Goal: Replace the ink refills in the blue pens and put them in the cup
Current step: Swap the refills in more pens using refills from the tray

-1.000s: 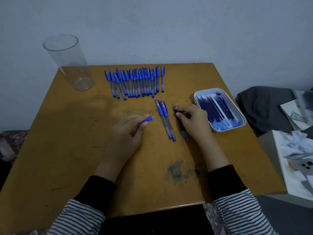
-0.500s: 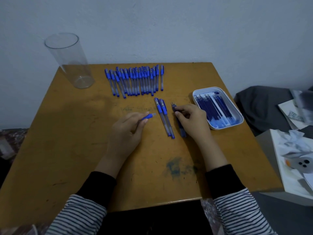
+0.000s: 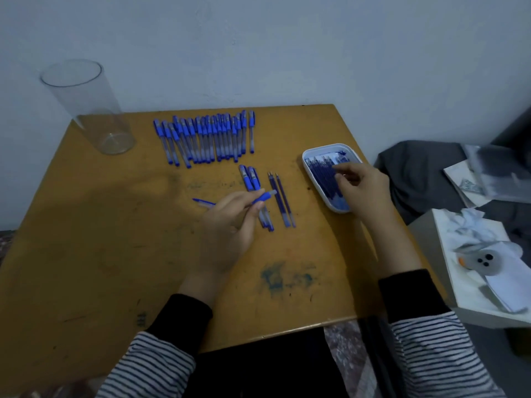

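My left hand (image 3: 230, 225) grips a blue pen barrel (image 3: 263, 196) over the middle of the table, its open end pointing right. Behind that hand lies a loose pen part (image 3: 202, 201). My right hand (image 3: 360, 186) reaches into the white tray (image 3: 313, 152) of blue refills (image 3: 321, 173), fingers curled over them; I cannot tell if it pinches one. Two capped pens (image 3: 250, 178) lie beside two bare refills (image 3: 283, 201) on the table. A row of several blue pens (image 3: 205, 136) lies at the back. The clear cup (image 3: 89, 110) stands at the back left.
The wooden table (image 3: 100, 254) has a blue ink stain (image 3: 280, 278) near the front. Off its right edge sit a white box with crumpled tissue (image 3: 474, 234), a dark cloth (image 3: 416, 170) and papers (image 3: 488, 173).
My right hand left the refills on the table and moved right into the tray. My left hand lifted the pen barrel slightly.
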